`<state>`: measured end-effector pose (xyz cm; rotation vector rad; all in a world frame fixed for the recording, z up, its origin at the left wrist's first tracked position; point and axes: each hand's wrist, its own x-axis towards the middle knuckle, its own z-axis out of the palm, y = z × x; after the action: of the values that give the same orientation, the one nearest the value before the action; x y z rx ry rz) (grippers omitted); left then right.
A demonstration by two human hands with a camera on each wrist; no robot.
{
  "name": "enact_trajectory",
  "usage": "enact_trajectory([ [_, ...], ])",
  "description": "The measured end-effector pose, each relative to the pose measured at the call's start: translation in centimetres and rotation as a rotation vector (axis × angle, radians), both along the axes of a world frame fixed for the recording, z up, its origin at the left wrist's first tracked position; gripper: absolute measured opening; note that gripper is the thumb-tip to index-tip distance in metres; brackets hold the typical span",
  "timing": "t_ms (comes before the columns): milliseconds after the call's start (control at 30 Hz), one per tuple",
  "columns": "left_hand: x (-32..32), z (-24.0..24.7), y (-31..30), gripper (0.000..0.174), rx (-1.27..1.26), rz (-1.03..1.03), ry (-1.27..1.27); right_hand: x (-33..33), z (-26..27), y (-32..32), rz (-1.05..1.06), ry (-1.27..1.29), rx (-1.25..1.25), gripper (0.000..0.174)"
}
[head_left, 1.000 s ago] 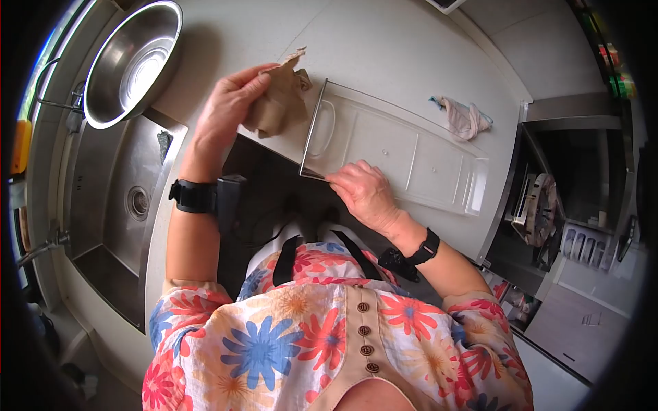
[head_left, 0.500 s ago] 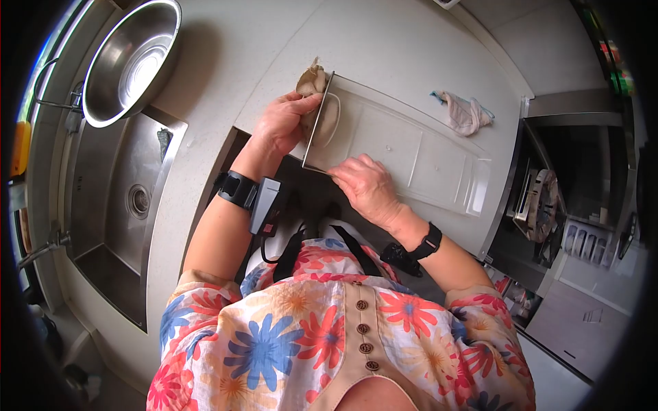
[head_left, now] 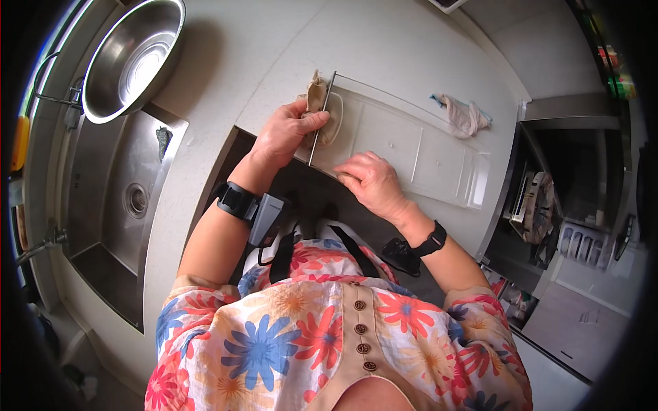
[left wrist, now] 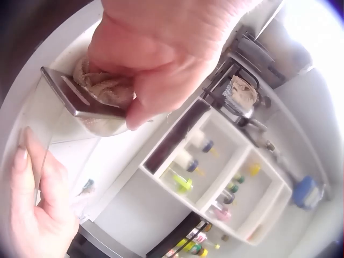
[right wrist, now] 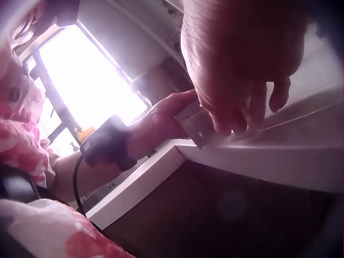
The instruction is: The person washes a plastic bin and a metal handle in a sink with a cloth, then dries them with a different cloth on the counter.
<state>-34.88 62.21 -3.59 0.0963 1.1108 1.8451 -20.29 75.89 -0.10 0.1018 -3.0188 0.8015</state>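
A clear tray-like panel (head_left: 384,140) with a metal-edged end lies on the counter. The left hand (head_left: 282,133) pinches a tan cloth (head_left: 317,94) against that metal end, thumb on the near side; the left wrist view shows the cloth (left wrist: 102,83) bunched under the left hand (left wrist: 156,54) beside the metal strip (left wrist: 80,97). The right hand (head_left: 373,183) pinches the panel's near long edge, close to the metal end. In the right wrist view the right hand (right wrist: 242,64) has its fingers bent down over that edge.
A steel basin (head_left: 133,65) tilts above the sink (head_left: 113,198) at the left. A pale cloth with blue trim (head_left: 464,116) lies behind the panel. An opening in the counter's front edge is below the hands; a dark appliance (head_left: 576,164) stands at the right.
The left hand has moved right with the tan cloth, from beside the panel onto its metal end, then slightly down along it. The right hand has shifted slightly right along the edge.
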Motion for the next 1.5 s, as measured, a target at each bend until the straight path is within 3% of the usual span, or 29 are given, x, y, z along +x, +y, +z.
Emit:
enact_trajectory([
  [67,0.2,-0.2,0.2,0.024,-0.053,0.029,0.019,-0.7,0.8,0.6,-0.104,-0.327,-0.274,0.029],
  [100,0.2,-0.2,0.3,0.023,-0.112,0.052,0.035,-1.3,1.2,0.6,-0.098,-0.328,-0.27,0.029],
  [133,0.3,-0.2,0.3,0.023,-0.108,0.059,0.033,-1.9,1.7,0.7,-0.214,-0.386,-0.445,0.04],
  [167,0.4,0.0,0.3,0.023,-0.217,0.077,0.198,-2.5,2.1,0.7,-0.334,-0.441,-0.619,0.052],
  [200,0.5,0.2,0.3,0.022,-0.326,0.094,0.363,-3.2,2.2,0.7,-0.33,-0.444,-0.613,0.052],
  [267,0.6,1.0,-0.1,0.022,-0.414,0.089,0.453,-5.0,2.2,0.2,-0.346,-0.409,-0.422,0.073],
  [333,0.5,0.6,-0.4,0.022,-0.506,0.08,0.543,-6.8,2.8,-0.8,-0.374,-0.442,-0.35,0.08],
  [400,0.3,-0.3,-0.5,0.022,-0.077,0.312,0.005,-7.8,2.7,-1.4,-0.399,-0.477,-0.28,0.087],
  [467,0.1,-0.6,-0.8,0.022,-0.059,0.314,-0.049,-8.2,1.9,-1.9,-0.383,-0.403,-0.164,0.094],
  [600,0.3,-0.3,-0.7,0.017,0.022,0.261,-0.253,-7.8,1.8,-3.1,-0.307,-0.276,-0.112,0.093],
  [667,0.6,-1.1,-0.8,0.016,0.046,0.067,-0.108,-7.6,3.0,-3.7,-0.387,-0.42,-0.075,0.092],
  [800,0.5,0.0,-1.0,0.015,-0.115,-0.051,0.17,-5.8,3.7,-3.5,-0.366,-0.384,-0.038,0.09],
  [867,0.3,0.4,-1.0,0.016,-0.07,-0.035,0.171,-5.0,4.5,-3.2,-0.379,-0.323,-0.021,0.087],
  [933,0.0,0.6,-0.8,0.013,0.029,0.204,0.121,-4.9,6.6,-2.9,-0.461,-0.404,-0.091,0.085],
  [1000,-0.5,1.3,-0.9,0.012,0.08,0.256,0.096,-4.4,7.8,-2.5,-0.492,-0.435,-0.106,0.083],
  [1067,-0.5,2.1,-1.0,0.014,0.061,0.134,0.317,-3.7,8.0,-1.9,-0.496,-0.416,-0.207,0.081],
  [1100,0.0,3.8,-0.9,0.017,0.002,0.185,0.692,-3.4,8.3,-1.9,-0.503,-0.414,-0.201,0.081],
  [1133,0.5,3.9,-0.2,0.019,0.0,0.193,0.902,-3.3,8.6,-1.9,-0.491,-0.359,-0.201,0.08],
  [1200,1.4,4.4,1.4,0.019,0.081,0.217,0.984,-3.1,9.3,-1.8,-0.482,-0.302,-0.196,0.079],
  [1233,1.7,4.5,2.4,0.019,0.088,0.217,0.982,-2.9,9.7,-1.7,-0.486,-0.292,-0.225,0.079],
  [1300,1.7,4.7,4.3,0.018,0.364,0.196,0.623,-2.7,10.9,-1.5,-0.507,-0.293,-0.258,0.077],
  [1333,1.2,4.6,4.7,0.018,0.372,0.196,0.619,-2.5,11.1,-1.2,-0.512,-0.293,-0.251,0.077],
  [1400,0.2,4.6,5.5,0.016,0.416,0.058,0.33,-2.3,11.2,-0.6,-0.499,-0.252,-0.368,0.075],
  [1500,0.0,4.7,6.5,0.019,0.414,0.082,0.126,-2.7,12.5,-0.3,-0.514,-0.249,-0.377,0.073],
])
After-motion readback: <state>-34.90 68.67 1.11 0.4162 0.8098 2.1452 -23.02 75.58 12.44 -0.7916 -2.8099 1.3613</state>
